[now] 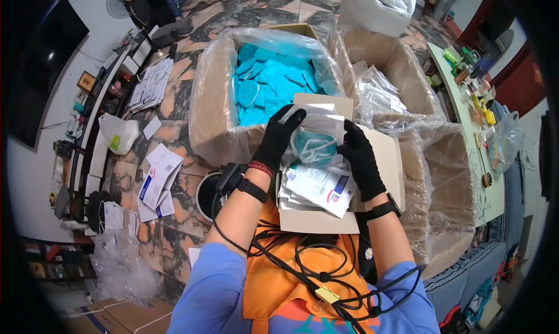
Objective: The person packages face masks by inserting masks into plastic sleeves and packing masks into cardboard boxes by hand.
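My left hand, in a black glove, grips the left side of a clear packet. On the packet's right edge, my right hand, also gloved in black, has its fingers closed. A teal mask with white loops shows through the packet. Under my hands is an open cardboard box holding several white printed packets. Just beyond it, a large plastic-lined carton holds many teal masks.
Another lined carton with white packets is at the upper right, with more lined cartons below it. A green table with bottles stands at the right. Flattened printed boxes and a bin are on the left floor.
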`<state>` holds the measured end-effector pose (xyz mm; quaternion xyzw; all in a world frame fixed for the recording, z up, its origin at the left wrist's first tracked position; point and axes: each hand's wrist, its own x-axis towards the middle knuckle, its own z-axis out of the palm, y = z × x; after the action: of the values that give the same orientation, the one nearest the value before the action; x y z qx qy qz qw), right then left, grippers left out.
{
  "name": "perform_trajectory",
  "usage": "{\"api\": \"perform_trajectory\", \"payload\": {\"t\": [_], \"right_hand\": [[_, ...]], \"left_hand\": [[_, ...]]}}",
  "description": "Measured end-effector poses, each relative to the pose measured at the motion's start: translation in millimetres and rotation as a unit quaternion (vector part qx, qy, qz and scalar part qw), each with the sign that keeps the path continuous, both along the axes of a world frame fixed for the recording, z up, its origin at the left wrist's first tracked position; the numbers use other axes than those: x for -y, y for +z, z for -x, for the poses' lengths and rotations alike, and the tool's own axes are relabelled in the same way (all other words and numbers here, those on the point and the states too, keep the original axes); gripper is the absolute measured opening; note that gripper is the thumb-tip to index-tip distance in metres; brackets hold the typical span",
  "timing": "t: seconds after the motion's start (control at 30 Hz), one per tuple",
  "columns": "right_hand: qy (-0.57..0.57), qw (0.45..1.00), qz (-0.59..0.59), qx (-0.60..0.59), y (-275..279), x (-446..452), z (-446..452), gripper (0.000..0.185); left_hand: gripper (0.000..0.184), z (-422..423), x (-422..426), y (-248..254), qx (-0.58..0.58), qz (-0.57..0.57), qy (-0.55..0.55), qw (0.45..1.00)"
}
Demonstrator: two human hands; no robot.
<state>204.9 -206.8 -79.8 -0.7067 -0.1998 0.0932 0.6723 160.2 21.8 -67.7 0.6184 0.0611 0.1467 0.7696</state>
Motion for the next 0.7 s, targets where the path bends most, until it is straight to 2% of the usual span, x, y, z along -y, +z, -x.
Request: {"api": "perform_trajectory", "payload": {"t": [0.03, 0.07, 0.1, 0.17, 0.2, 0.27, 0.33, 0.4, 0.53, 0.6, 0.63, 0.7], "right_hand": [[-0.029, 0.997, 0.002, -0.071, -18.8, 4.7, -4.4, 0.04], [-0.031, 0.997, 0.001, -0.07, -16.1, 3.7, -1.3, 0.04], [-0.054, 0.998, 0.027, -0.018, -13.2, 2.4, 1.1, 0.033], [-0.104, 0.99, 0.061, 0.078, -5.8, -2.1, 4.8, 0.015], [-0.104, 0.99, 0.062, 0.077, -3.3, -1.1, 2.7, 0.015], [-0.118, 0.969, 0.123, 0.181, 3.9, -0.1, -2.6, 0.012], [-0.116, 0.97, 0.105, 0.183, 13.4, -3.5, -3.2, 0.012], [-0.092, 0.989, 0.053, -0.102, 29.5, -6.2, -3.3, 0.014], [-0.077, 0.991, 0.057, -0.089, 20.0, -7.0, -7.7, 0.018], [-0.092, 0.994, 0.066, -0.001, 12.5, -10.6, -9.3, 0.02], [-0.093, 0.994, 0.065, 0.0, 10.7, -9.9, -11.7, 0.02], [-0.084, 0.991, 0.097, -0.037, 11.0, -8.6, -15.9, 0.02]], "left_hand": [[0.034, -0.6, -1.0, -0.5, 0.007, -0.019, 0.014, 1.0], [0.032, -2.7, -1.7, -2.0, 0.016, -0.037, 0.027, 0.999], [0.029, -4.2, -0.5, -4.1, 0.033, -0.007, 0.039, 0.999], [0.028, -5.7, -3.1, -6.9, 0.034, -0.016, 0.031, 0.999], [0.027, -5.6, -4.7, -7.0, 0.035, -0.025, 0.023, 0.999], [0.03, -5.5, -7.5, -7.3, 0.013, -0.042, 0.006, 0.999], [0.034, -5.7, -8.9, -9.4, -0.01, -0.058, -0.01, 0.998], [0.037, -8.1, -10.4, -13.7, 0.024, -0.042, 0.008, 0.999], [0.042, -5.9, -12.8, -12.6, -0.012, -0.022, 0.007, 1.0], [0.045, -6.1, -13.7, -11.2, -0.02, -0.046, -0.003, 0.999], [0.045, -6.6, -12.0, -10.4, -0.019, -0.047, -0.004, 0.999], [0.027, -5.7, -5.9, -5.4, -0.012, -0.002, 0.018, 1.0]]}}
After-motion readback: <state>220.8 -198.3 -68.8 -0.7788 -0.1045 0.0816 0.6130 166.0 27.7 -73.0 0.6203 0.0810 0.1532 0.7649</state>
